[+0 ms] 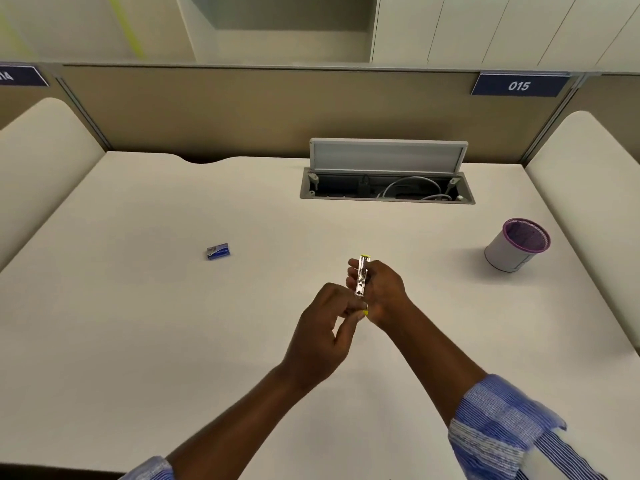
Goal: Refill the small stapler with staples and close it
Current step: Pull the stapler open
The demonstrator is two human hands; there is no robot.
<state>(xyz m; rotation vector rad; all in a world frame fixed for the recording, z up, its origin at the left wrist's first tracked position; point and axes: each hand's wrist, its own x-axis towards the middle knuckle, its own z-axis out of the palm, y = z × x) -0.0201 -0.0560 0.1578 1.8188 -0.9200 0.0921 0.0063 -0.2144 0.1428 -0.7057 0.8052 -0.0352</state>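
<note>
- While the right hand (381,289) gripped the small stapler (361,276) above the counter (173,323), its metal channel faced up — yellow at both ends.
- Left hand (329,323) was curled, fingertips pinching at the stapler's near end.
- Staple box (218,251) lay well apart, leftward — purple-rimmed cup (517,244) far right.

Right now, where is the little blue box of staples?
The staple box lies alone on the white desk, left of both hands and well apart from them, nearer the person than the open cable hatch.
</note>
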